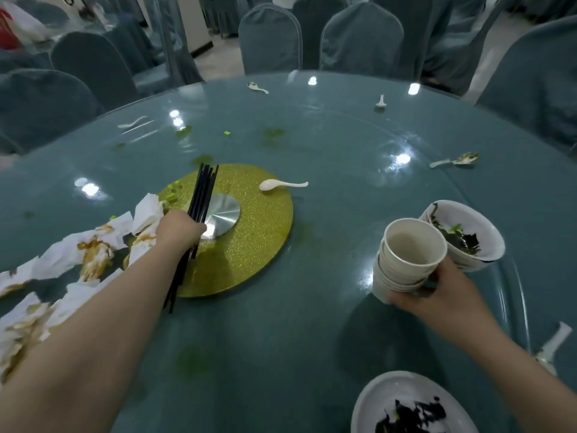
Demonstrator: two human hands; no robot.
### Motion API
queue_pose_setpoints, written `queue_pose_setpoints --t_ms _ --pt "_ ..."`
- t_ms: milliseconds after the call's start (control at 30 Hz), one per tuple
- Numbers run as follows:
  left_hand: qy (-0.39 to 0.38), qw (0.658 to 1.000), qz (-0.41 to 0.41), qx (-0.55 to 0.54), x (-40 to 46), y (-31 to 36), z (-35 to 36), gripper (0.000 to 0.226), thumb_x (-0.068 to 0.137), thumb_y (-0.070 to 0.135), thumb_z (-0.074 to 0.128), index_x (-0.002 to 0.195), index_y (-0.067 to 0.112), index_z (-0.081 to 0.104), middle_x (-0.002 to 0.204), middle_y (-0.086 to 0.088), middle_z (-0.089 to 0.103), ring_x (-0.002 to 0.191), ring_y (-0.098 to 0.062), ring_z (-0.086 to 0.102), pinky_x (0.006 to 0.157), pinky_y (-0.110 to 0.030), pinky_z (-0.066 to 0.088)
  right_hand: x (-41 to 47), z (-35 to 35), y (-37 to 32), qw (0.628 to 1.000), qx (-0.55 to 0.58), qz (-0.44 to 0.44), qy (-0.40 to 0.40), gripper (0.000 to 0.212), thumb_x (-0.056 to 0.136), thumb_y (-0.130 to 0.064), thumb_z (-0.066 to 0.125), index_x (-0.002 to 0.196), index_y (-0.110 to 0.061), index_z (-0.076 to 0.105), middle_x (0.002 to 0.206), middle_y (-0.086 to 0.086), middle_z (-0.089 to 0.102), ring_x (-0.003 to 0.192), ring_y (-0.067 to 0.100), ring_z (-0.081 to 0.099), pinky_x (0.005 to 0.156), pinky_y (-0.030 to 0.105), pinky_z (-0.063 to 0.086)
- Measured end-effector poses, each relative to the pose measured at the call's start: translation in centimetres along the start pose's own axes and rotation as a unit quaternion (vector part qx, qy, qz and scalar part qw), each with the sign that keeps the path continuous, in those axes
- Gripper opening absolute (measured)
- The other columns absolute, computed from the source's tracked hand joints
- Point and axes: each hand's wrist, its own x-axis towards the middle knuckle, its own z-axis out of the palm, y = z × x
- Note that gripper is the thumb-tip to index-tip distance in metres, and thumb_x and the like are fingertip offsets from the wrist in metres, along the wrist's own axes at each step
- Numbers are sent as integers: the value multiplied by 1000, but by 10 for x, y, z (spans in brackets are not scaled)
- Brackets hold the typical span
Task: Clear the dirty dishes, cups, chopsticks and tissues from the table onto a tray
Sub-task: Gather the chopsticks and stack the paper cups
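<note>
Your left hand is closed around a bundle of black chopsticks, gripped near the middle, tips fanned over the gold turntable base. They look stiff, light and smooth, so they will likely slide past each other; squeeze the bundle evenly. Your right hand grips a nested stack of paper cups low on its side, just beside a dirty white bowl on the worktop. The cups are light and will crush if pinched hard. Soiled tissues lie left of your left arm: soft and probably damp, best gathered by scooping. A white ceramic spoon rests on the gold disc's edge, and a dirty plate sits nearest you; both are probably slippery and breakable. No tray is in view.
</note>
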Motion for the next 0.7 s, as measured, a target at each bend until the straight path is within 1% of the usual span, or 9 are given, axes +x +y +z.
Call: queue_pose_setpoints --t_ms 100,167,233,267,333,400,533,600,700 --pt "-20 998 25 -51 -21 5 -17 18 78 15 64 67 5 54 62 -11 59 55 -25 58 47 -26 43 -5 -8 -2 999 -37 5 -13 73 47 -41 86 112 -44 53 95 -23 69 85 0 66 77 31 54" --pt "-38 995 41 -81 -40 7 -26 16 78 15 65 67 8 55 61 -11 60 51 -24 58 46 -26 44 -13 -13 1 998 -55 6 -20 72 50 -35 87 114 -34 56 94 -20 69 83 -2 66 71 20 51" --pt "-63 989 47 -122 -64 9 -30 18 78 14 68 68 10 54 59 -9 59 46 -21 55 42 -24 43 -24 -17 4 999 -31 17 -4 67 55 -25 89 113 -31 57 93 -20 69 81 -5 65 61 8 47" --pt "-73 986 43 -143 -79 8 -32 19 78 14 70 69 8 55 57 -8 57 43 -19 54 39 -23 42 -31 -17 5 1000 -16 22 3 66 57 -21 88 114 -32 56 95 -20 68 83 -4 65 62 8 47" --pt "-91 977 29 -188 -110 3 -31 20 78 16 72 70 6 56 54 -7 56 37 -16 51 36 -21 41 -43 -14 3 999 11 35 10 66 62 -20 88 116 -36 54 104 -17 67 94 5 64 75 23 52" --pt "-113 965 14 -235 -142 -2 -25 19 78 15 72 70 6 57 51 -5 55 34 -13 49 37 -22 42 -53 -13 -1 999 32 35 15 67 64 -21 87 119 -38 52 113 -15 65 103 10 62 88 36 50" --pt "-162 951 10 -264 -200 -13 -6 16 79 16 72 73 8 60 44 1 55 35 -13 49 41 -24 44 -70 -22 -1 998 11 50 28 83 72 -20 82 141 -29 37 140 -4 49 123 20 50 101 48 43" --pt "-183 955 29 -234 -225 -16 1 14 78 19 72 73 11 62 46 4 58 38 -12 52 43 -24 45 -86 -31 5 996 -2 65 54 82 76 -22 78 144 -24 33 143 0 45 123 23 50 100 48 44" --pt "-206 959 54 -188 -257 -15 7 16 76 21 71 67 14 60 48 3 58 41 -13 55 46 -23 46 -116 -38 17 995 19 69 75 71 80 -19 76 140 -25 39 133 -2 51 112 17 53 90 37 46"
